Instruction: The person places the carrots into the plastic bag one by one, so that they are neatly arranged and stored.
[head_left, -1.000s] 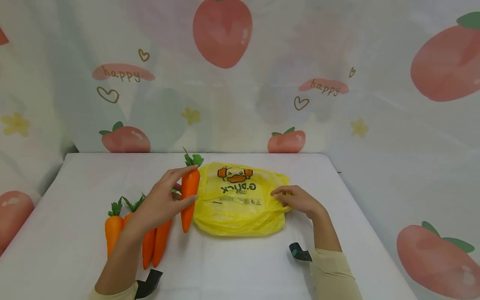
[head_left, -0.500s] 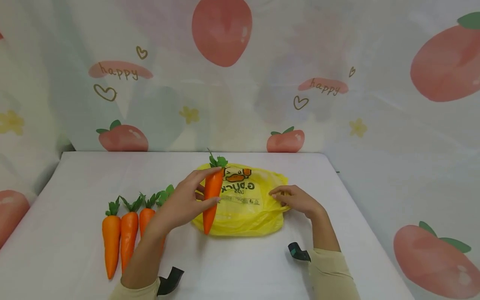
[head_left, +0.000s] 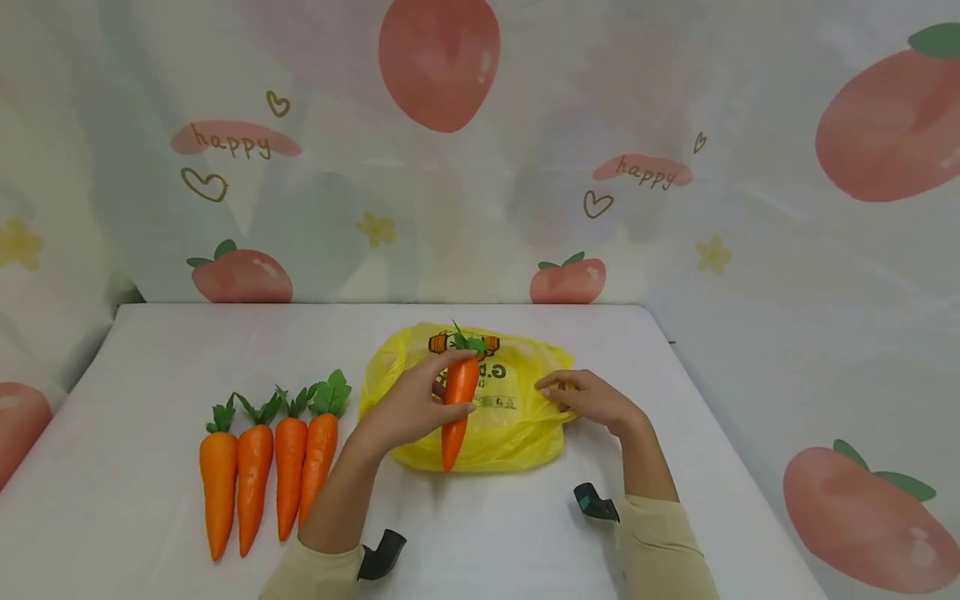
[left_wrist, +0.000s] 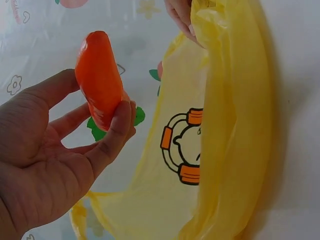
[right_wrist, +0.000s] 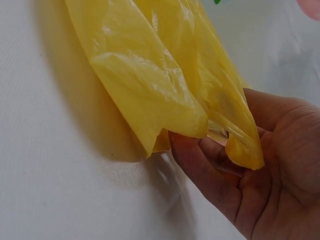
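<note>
Carrot (head_left: 457, 408) over white table (head_left: 187, 350)

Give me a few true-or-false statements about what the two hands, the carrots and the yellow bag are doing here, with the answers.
1. The left hand holds a carrot above the yellow bag. True.
2. The right hand lies flat on the table, away from the bag. False: it pinches the bag's edge, as the right wrist view shows.
3. Four carrots lie side by side on the white table, to the left of the bag. True.
4. The held carrot points its leafy end toward the person. False: the green leaves point away, the tip toward the person.
5. The bag is plain, with no print. False: it bears an orange and black cartoon figure and lettering.
</note>
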